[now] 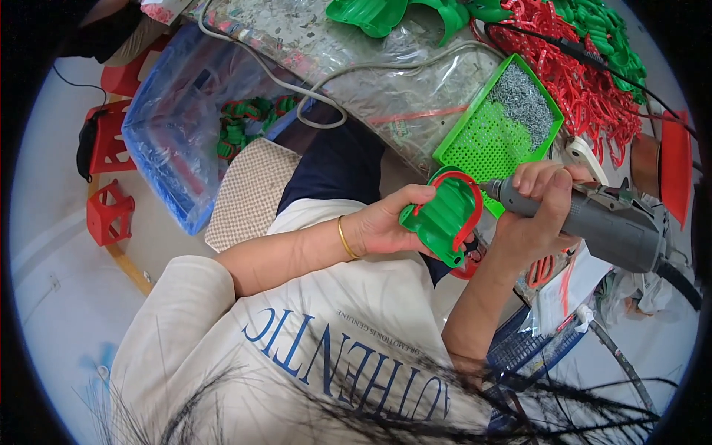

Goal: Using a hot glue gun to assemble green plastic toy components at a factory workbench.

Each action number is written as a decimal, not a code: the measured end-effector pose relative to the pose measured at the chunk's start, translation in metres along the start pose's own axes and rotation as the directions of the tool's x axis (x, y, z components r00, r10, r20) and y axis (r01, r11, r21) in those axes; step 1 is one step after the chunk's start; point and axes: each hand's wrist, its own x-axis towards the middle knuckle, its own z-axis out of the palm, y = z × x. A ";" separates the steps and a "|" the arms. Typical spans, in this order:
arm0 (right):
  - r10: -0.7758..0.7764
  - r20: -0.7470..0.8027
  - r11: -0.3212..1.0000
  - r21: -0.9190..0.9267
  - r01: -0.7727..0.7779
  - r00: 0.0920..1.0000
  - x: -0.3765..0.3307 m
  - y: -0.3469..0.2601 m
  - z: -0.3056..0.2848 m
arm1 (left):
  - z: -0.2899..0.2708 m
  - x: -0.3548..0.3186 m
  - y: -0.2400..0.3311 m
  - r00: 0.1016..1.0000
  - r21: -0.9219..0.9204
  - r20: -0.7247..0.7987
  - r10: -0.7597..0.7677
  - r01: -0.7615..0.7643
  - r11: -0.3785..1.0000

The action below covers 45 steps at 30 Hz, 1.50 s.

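Note:
My left hand point(386, 222) is closed on the edge of a curved green plastic part point(441, 222), held in front of my body. A red plastic strip point(477, 200) arches around the part's far and right edge. In my right hand point(545, 211) is a thick grey power screwdriver point(619, 231), fingers wrapped round its body. Its tip points left and reaches the red strip near the top right of the green part; whether they touch is too small to tell. Behind the tip lies a bright green perforated tray point(458, 152) with a heap of small silvery screws point(523, 100).
Red strips point(564, 67) lie piled at the far right, beside more green parts point(367, 15). A grey cable point(371, 68) loops over the plastic-covered table point(297, 33). At left stands a blue lined bin point(159, 133) holding green-and-red pieces point(241, 126). Red stools point(111, 211) stand farther left.

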 end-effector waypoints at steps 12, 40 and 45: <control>-0.145 0.150 0.986 0.103 0.130 0.978 0.004 -0.004 -0.005 | 0.010 -0.002 0.005 0.998 0.086 -0.022 0.059 -0.056 0.995; 0.027 -0.067 0.992 -0.119 -0.035 0.997 0.023 0.076 -0.009 | 0.004 -0.004 0.014 0.999 -0.002 0.035 0.028 -0.028 1.000; 0.014 -0.076 0.990 -0.139 -0.024 0.997 0.024 0.068 -0.009 | 0.004 -0.004 0.016 0.998 0.004 0.040 0.045 -0.045 0.999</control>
